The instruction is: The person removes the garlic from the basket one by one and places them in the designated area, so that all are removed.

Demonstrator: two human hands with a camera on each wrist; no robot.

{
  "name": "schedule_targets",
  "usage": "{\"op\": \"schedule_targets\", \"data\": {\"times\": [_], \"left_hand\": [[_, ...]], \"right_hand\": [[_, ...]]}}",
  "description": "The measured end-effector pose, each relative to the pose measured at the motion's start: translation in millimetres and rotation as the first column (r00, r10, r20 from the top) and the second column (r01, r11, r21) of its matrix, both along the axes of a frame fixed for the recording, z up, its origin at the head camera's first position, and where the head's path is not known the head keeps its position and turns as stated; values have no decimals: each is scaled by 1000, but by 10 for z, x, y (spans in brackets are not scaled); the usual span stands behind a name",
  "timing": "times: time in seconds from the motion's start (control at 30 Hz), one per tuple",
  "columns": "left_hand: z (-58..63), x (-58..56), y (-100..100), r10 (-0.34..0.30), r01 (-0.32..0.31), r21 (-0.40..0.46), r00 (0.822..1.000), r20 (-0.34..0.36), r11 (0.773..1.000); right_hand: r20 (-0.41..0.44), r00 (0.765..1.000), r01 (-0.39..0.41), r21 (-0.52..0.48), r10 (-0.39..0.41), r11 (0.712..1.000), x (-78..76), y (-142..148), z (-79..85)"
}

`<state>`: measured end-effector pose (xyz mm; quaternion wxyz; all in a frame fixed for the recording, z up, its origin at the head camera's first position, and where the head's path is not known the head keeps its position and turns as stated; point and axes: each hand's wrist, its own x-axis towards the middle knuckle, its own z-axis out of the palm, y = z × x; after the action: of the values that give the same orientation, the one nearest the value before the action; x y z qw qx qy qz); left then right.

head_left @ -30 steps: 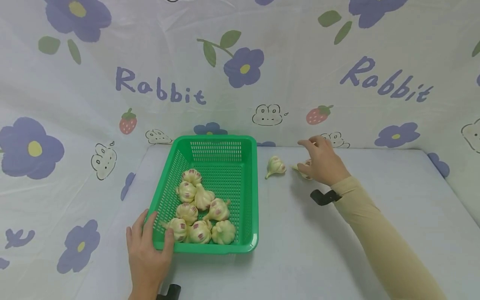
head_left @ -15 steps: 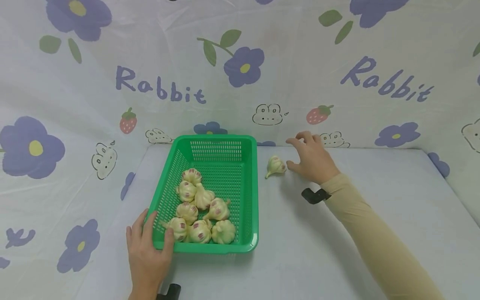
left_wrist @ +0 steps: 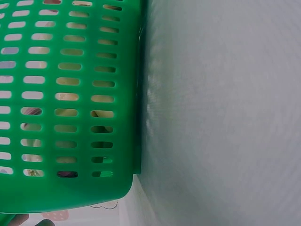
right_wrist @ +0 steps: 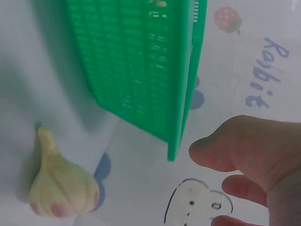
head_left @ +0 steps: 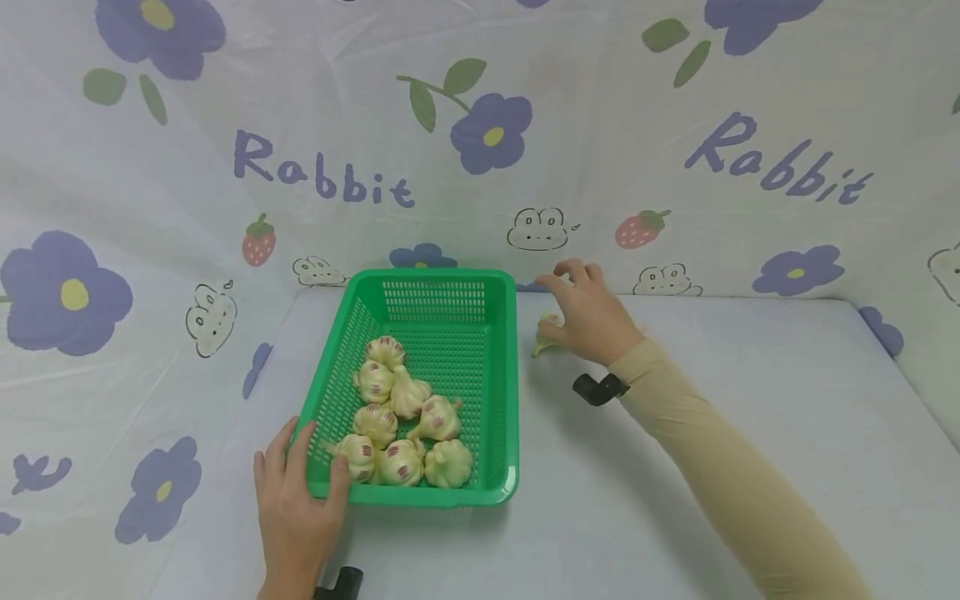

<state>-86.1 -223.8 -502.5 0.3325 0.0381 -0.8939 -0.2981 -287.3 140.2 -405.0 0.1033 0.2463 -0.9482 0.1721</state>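
A green plastic basket [head_left: 504, 400] holds several garlic bulbs [head_left: 438, 419], gathered in its left and front parts. My left hand [head_left: 300, 508] holds the basket's front-left corner, thumb over the front rim and fingers at the left side. My right hand [head_left: 592, 321] hovers low over a garlic bulb [right_wrist: 63, 188] lying on the table right of the basket. Its thumb and fingers are spread apart. In the head view this hand covers most of that bulb, leaving the stem and a bit of top showing. The right wrist view shows the bulb whole, apart from the fingers.
A white table [head_left: 720, 433] bears the basket. Behind it hangs a white cloth [head_left: 600, 125] printed with flowers, rabbits and strawberries. The basket's right wall [right_wrist: 131, 70] rises close to the right hand.
My right hand has moved left, from the farther bulb to over the bulb nearer the basket. The farther bulb no longer shows. My left hand and the basket have stayed put.
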Motion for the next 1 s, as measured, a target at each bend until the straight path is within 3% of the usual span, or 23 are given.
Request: {"op": "schedule_targets", "data": {"times": [0.27, 1.0], "left_hand": [[-20, -9, -7, 2, -2, 5, 1000, 6, 1000], [-107, -30, -41, 4, -4, -3, 1000, 9, 1000]], "right_hand": [[-33, 998, -56, 49, 58, 997, 15, -316, 101], [88, 974, -218, 80, 211, 973, -87, -1217, 88]]}}
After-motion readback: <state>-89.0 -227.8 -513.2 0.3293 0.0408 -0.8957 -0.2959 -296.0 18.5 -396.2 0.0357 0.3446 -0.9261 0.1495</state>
